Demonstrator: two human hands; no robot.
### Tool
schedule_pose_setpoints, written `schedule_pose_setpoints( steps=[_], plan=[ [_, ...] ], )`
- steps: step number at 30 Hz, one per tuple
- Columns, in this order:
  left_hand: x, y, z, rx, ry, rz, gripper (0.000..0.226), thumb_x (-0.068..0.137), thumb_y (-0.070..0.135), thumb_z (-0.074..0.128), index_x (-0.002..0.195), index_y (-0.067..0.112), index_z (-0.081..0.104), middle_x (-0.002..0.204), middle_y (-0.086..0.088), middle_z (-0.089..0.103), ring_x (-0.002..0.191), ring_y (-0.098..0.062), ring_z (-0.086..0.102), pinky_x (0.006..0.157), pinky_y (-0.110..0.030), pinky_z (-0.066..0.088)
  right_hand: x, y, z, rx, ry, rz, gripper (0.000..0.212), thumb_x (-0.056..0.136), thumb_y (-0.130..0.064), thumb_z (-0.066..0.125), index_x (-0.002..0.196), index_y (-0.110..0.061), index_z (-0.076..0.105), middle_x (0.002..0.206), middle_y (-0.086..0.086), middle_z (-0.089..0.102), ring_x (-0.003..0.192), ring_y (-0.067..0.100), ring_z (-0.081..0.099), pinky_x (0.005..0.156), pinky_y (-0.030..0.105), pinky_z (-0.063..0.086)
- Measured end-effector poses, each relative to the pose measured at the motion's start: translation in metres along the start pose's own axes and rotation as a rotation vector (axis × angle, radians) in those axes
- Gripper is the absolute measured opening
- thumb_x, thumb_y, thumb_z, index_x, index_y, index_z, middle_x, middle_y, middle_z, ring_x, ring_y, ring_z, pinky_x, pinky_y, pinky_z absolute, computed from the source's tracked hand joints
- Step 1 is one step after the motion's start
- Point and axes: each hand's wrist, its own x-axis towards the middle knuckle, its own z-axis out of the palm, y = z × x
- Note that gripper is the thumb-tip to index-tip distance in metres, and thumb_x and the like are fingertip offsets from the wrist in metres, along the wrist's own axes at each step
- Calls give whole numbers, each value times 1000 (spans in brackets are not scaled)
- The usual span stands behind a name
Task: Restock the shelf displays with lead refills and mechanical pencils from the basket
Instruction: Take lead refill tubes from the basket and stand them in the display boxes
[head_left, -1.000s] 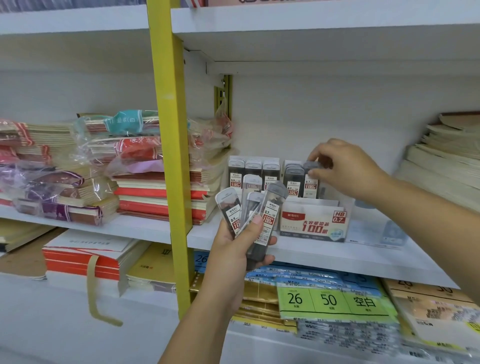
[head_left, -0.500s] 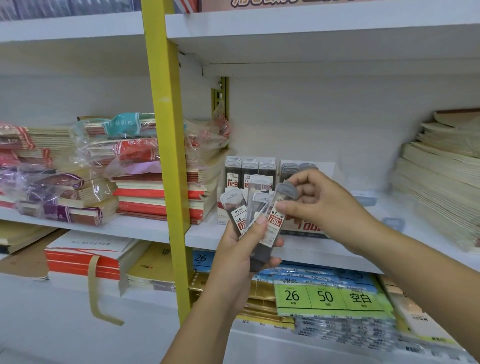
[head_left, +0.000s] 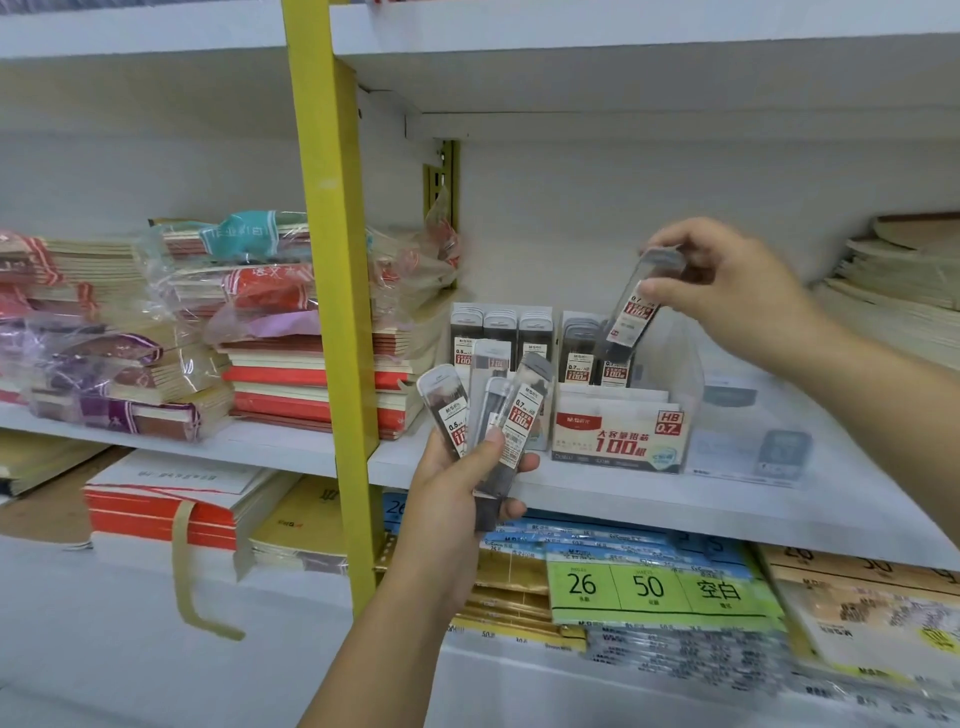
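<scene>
Notebooks (head_left: 311, 374) flank display box (head_left: 621, 436); yellow post (head_left: 332, 312) left.

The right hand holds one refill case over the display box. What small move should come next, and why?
Probably lower the 0.7 refill case upright into the HB 0.7 display box, beside the standing cases. The right hand pinches it tilted above that box and its label matches; the left hand holds spare cases.
</scene>
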Motion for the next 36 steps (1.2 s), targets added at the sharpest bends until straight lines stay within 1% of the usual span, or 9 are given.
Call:
schedule_pose_setpoints(
  steps=[2,6,11,20,25,28,31,34,36],
  plan=[
    [-1,0,0,-3,10,-6,26,91,21,63,112,37,67,111,2,76,92,-21,75,46,-23,52,-1,3,8,-157,-60,-59,29,83,-20,74,95,-40,59,88,-23,62,79,-18,56,67,-2,37],
    [-1,0,0,-2,16,-15,26,92,19,62,108,39,69,110,2,76,93,-23,75,46,-23,53,-1,10,19,-200,-158,-74,28,86,-18,71,101,-38,57,94,-18,63,87,-8,57,72,12,42],
    [0,0,0,-6,18,-20,29,88,23,65,113,38,67,111,2,76,94,-24,75,47,-23,52,6,11,24,-285,-103,-34,36,81,-19,76,101,-33,50,88,-16,53,75,2,55,60,17,39],
    [0,-3,3,-1,-13,-41,30,93,21,63,119,36,64,114,1,75,96,-24,75,47,-23,53,5,19,26,-371,-107,-62,25,81,-19,75,93,-27,54,88,-13,54,73,2,53,59,17,37],
    [0,-5,4,-8,-27,-55,30,92,21,63,119,34,64,114,-2,75,96,-25,75,47,-23,53,5,19,25,-521,-245,-27,8,89,-22,66,97,-26,64,98,-5,48,90,17,54,77,27,40],
    [0,-3,3,-17,-50,-51,42,82,28,67,123,32,63,114,-2,75,96,-25,75,48,-23,53,-4,13,24,-529,-105,-65,21,94,-25,59,114,-23,64,100,-8,46,88,9,50,78,22,36],
    [-1,-2,4,-29,-83,-46,45,78,30,68,123,30,63,115,-2,75,96,-24,75,49,-23,54,-33,-9,27,-217,-2,-42,29,95,-31,54,124,-31,55,88,-16,56,78,0,57,66,9,40],
    [-3,-2,7,-59,-119,-50,35,79,28,68,114,31,71,115,-5,75,94,-23,75,49,-24,54,-62,-32,41,227,-252,136,31,88,-39,61,118,-39,53,95,-20,67,76,1,68,61,13,52],
    [-4,-2,8,-71,-145,-59,30,81,27,67,111,31,73,116,-7,74,93,-23,75,49,-24,54,-73,-35,54,470,-296,230,31,87,-26,68,116,-31,58,95,-13,72,78,10,72,62,22,57]
  ],
)
